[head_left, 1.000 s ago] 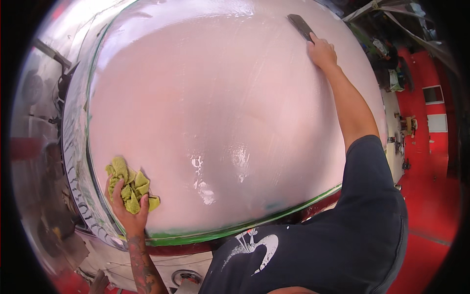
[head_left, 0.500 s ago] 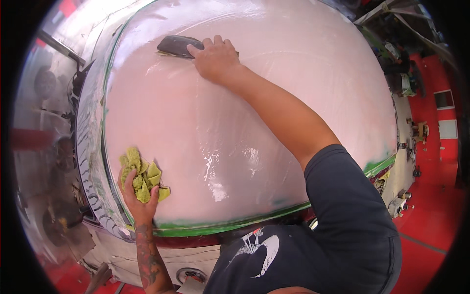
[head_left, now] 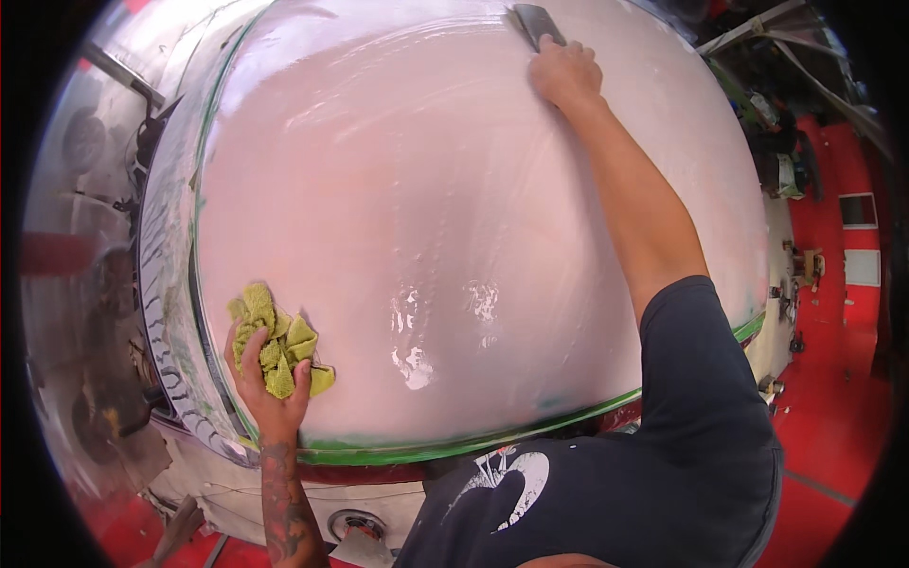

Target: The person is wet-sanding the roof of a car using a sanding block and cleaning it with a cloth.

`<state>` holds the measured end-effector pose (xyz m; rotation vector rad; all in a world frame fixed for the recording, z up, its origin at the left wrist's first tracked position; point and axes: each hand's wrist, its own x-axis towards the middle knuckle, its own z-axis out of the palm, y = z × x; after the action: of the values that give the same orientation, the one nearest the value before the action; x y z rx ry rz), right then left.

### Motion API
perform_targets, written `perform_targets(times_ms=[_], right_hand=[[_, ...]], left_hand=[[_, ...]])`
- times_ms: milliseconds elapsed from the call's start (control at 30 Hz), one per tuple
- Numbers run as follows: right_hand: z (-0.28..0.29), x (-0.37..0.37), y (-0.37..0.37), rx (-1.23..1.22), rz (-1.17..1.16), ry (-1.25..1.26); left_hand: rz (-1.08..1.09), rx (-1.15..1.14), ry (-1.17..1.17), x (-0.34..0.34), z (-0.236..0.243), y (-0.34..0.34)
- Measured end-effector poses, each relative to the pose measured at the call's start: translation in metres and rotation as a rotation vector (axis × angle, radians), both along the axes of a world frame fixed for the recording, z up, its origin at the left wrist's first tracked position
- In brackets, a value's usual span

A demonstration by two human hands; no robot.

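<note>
A wide, wet car roof (head_left: 331,199) in pale pink primer fills the middle of the view. At its far side, right of centre, my right hand (head_left: 566,76) is closed around a dark sanding block (head_left: 538,24), which lies against the surface. My fingers cover the block's near end. Near the roof's left front corner, my left hand (head_left: 270,402) grips a crumpled yellow-green cloth (head_left: 276,343) resting on the panel. Water streaks and shiny wet patches mark the primer between my hands.
A green strip (head_left: 379,451) runs along the roof's near edge. To the left lies a scuffed side rail (head_left: 170,284) with dark marks. Red flooring (head_left: 833,417) shows at the right, and blurred workshop clutter (head_left: 104,398) stands at the left.
My right hand has swept the sanding block right and farther away over the roof, and the block has turned. My left hand stays in place with the cloth.
</note>
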<state>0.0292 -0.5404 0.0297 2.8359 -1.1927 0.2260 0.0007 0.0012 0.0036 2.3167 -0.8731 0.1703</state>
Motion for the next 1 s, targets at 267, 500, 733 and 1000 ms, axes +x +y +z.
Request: perform_targets(times_ms=[267, 500, 733, 1000], right_hand=[[-0.011, 0.071, 0.123, 0.021, 0.521, 0.014], [0.000, -0.101, -0.098, -0.002, -0.221, 0.128], [0.007, -0.049, -0.048, 0.011, -0.241, 0.056], [-0.008, 0.073, 0.150, 0.068, 0.526, -0.018]], left_hand=[[-0.019, -0.018, 0.025, 0.000, -0.009, 0.005], [0.050, -0.010, 0.096, 0.000, -0.014, 0.016], [-0.003, -0.038, 0.027, 0.000, -0.002, -0.002], [-0.001, -0.017, 0.033, -0.001, -0.010, 0.006]])
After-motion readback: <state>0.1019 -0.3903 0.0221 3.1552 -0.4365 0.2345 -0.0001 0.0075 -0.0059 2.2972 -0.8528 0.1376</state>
